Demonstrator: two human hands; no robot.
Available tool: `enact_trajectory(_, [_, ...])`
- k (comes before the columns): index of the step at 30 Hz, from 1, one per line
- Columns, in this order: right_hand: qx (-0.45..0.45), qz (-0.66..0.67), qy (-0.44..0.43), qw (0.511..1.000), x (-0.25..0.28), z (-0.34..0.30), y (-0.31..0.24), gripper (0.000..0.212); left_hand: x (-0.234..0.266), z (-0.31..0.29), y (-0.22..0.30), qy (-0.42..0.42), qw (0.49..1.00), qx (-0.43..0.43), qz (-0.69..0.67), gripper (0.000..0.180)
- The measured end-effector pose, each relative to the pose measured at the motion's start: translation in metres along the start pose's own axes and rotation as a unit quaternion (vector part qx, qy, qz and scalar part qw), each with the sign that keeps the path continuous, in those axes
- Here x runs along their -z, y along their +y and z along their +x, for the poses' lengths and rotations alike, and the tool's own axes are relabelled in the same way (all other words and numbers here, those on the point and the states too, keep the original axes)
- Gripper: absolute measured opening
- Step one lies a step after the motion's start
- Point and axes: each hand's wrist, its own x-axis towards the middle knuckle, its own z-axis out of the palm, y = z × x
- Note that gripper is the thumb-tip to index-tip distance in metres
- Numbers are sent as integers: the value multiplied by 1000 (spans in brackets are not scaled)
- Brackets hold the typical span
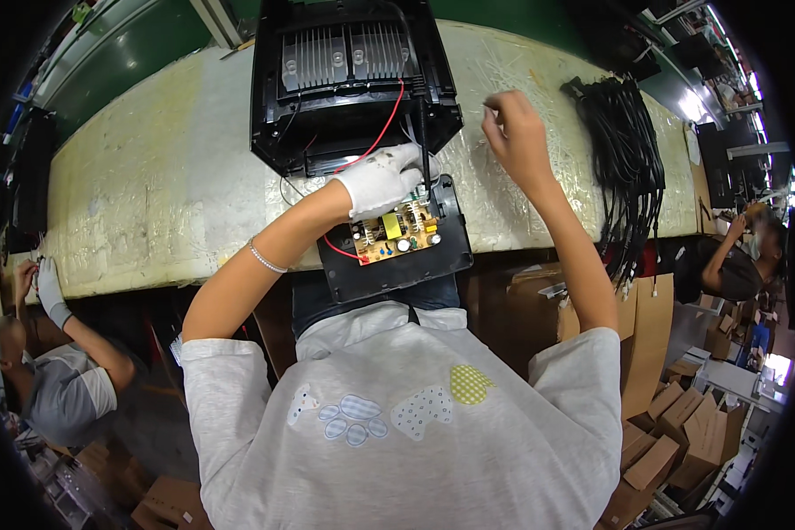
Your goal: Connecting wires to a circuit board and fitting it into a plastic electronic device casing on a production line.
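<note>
Our left hand [384, 179], in a white glove, is curled shut on a black cable [423, 141] at the near edge of the big black housing [353, 79], fingers wrapped round it. Our right hand [514, 132] is bare, raised over the padded bench [150, 177], fingertips pinched together; whether anything is in the pinch we cannot tell.

Just below the gloved hand sits a small black tray-like shell [397, 256] at the bench edge, holding a tan circuit board [396, 233] with a yellow part and small capacitors. A red wire [382, 132] runs from the board area up into the big housing, which holds two ribbed metal heatsinks [340, 55]. A bundle of black cords [627, 150] lies right of our hand.
</note>
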Motion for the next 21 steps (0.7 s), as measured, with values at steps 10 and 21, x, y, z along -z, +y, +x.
enact_trajectory(10, [-390,563,-67,725,-6,-44,-53,11,1,-11,4,12,980,2,-197,19])
enact_trajectory(21, [-364,567,-50,737,-11,-47,-55,7,-6,-8,15,125,975,-10,184,36])
